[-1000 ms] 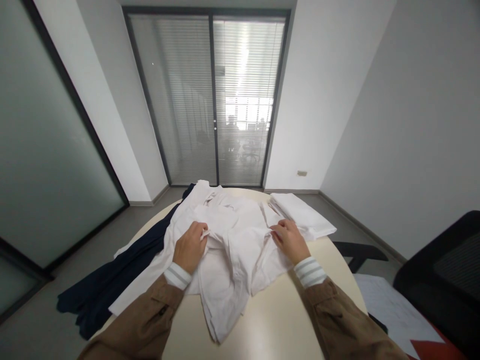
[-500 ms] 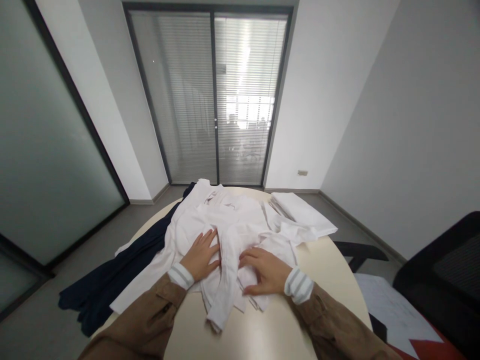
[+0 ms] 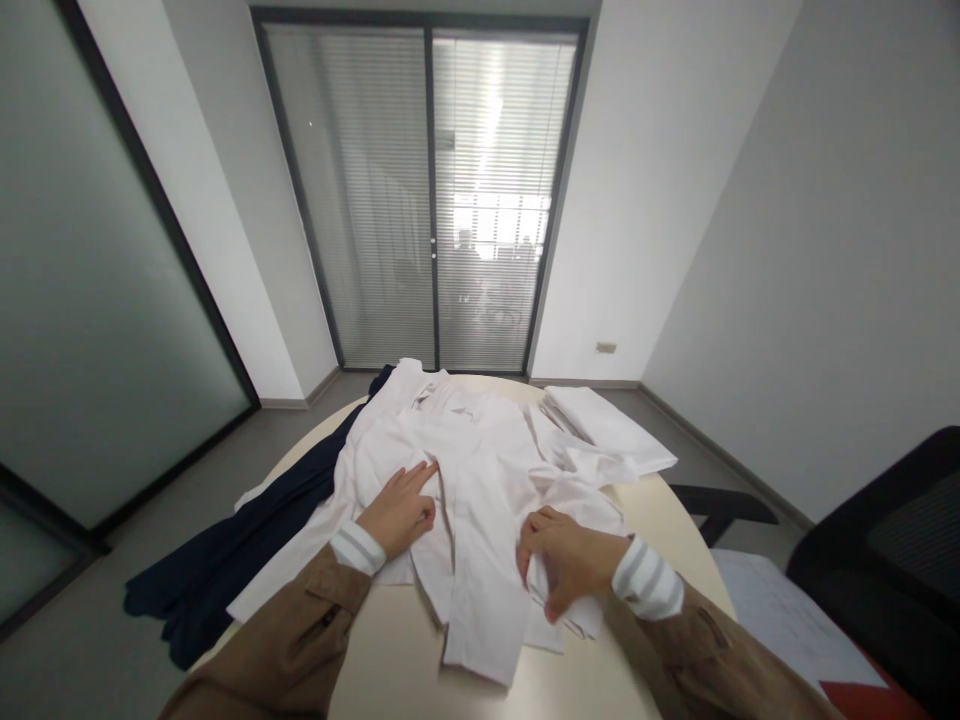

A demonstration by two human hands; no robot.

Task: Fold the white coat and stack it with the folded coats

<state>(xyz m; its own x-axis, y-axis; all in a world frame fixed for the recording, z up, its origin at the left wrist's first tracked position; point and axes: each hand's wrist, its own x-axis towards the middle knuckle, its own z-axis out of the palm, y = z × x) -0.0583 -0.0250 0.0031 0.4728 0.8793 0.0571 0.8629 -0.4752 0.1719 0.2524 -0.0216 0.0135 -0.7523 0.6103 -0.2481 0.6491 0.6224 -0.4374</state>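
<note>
A white shirt (image 3: pixel 480 490) lies spread and partly folded on a round cream table (image 3: pixel 390 660). My left hand (image 3: pixel 401 508) rests flat on its left side, fingers stretched out and pressing the cloth. My right hand (image 3: pixel 566 565) is closed, pinching a fold of the shirt's right edge near the table's front. Both arms wear brown sleeves with striped cuffs.
A dark navy garment (image 3: pixel 247 540) hangs over the table's left edge. A folded white cloth (image 3: pixel 615 430) lies at the far right of the table. A black chair (image 3: pixel 885 560) stands at the right, with paper sheets (image 3: pixel 780 620) on the floor. Glass doors with blinds (image 3: pixel 427 200) are behind.
My right hand has gone from lying flat on the shirt to gripping its right edge, nearer to me. The shirt's lower part now lies flatter and longer. My left hand stayed in place.
</note>
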